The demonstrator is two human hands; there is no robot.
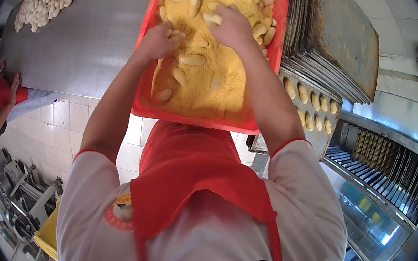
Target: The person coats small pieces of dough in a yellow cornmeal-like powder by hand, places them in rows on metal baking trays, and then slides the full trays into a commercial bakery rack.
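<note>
Right grip (231, 27) is pinching a pale dough piece (210, 18) above the yellow powder (207, 99); the left grip (160, 41), lower and leftward, is curling its fingers inward, and whether it is pressing on a piece one cannot tell. Both are working inside the red tub (280, 15), which is holding a thick bed of that powder. Loose dough pieces (193, 59) are lying around the grips, some half sunk, others crowding the wall right of the right grip. Further right, a baking tray (316, 140) is carrying shaped pieces (303, 93) in rows, beside a stack of trays (343, 37). Well left of the left grip, a heap of dough pieces (48, 4) is resting on the metal desk (96, 30).

The pinched piece is pointing left, its long axis running roughly crosswise; the loose one just below the left grip is also lying crosswise.
</note>
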